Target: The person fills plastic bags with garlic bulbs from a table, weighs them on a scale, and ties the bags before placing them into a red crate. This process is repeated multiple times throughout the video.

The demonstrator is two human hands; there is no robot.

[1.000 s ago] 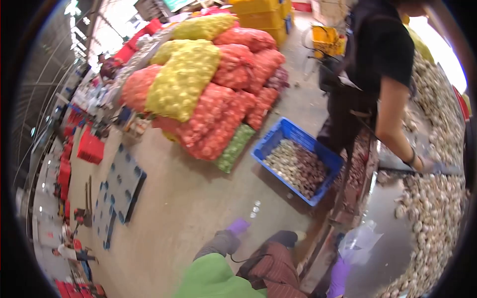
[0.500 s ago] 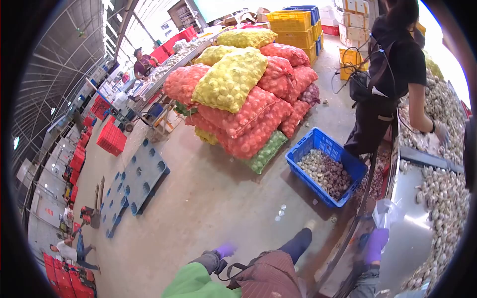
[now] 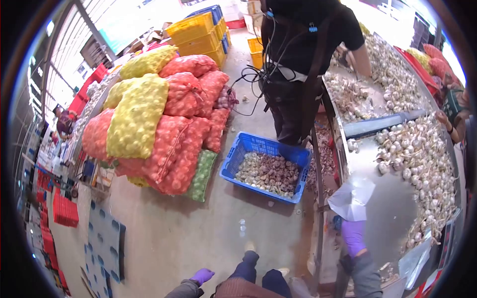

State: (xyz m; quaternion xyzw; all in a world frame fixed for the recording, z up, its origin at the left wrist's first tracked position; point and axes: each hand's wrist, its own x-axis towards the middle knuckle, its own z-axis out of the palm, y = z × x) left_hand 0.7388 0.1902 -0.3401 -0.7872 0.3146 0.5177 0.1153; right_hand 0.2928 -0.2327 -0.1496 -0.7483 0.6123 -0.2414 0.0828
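My right hand (image 3: 354,237), in a purple glove, is closed on the lower end of a crumpled white sheet (image 3: 354,196). The sheet stands up from my fingers and overlaps the near edge of the metal sorting table (image 3: 382,198). Loose garlic bulbs (image 3: 422,169) are heaped along the table's far side. A small dark blue thing (image 3: 338,222) shows beside my right fingers. Low in the view, my left hand (image 3: 202,276), also gloved in purple, hangs over the floor with its fingers stretched out and nothing in them.
Ahead on the floor sits a blue crate (image 3: 228,171) partly filled with garlic. A co-worker in black (image 3: 293,64) stands behind it, reaching over the table. Stacked mesh sacks (image 3: 159,134), yellow crates (image 3: 191,30) and a blue pallet (image 3: 107,238) stand leftward. Another person (image 3: 454,111) is at far right.
My view has swung right and nearer the table, so the sacks and crate sit further left. The white sheet in my right hand now shows larger and more spread.
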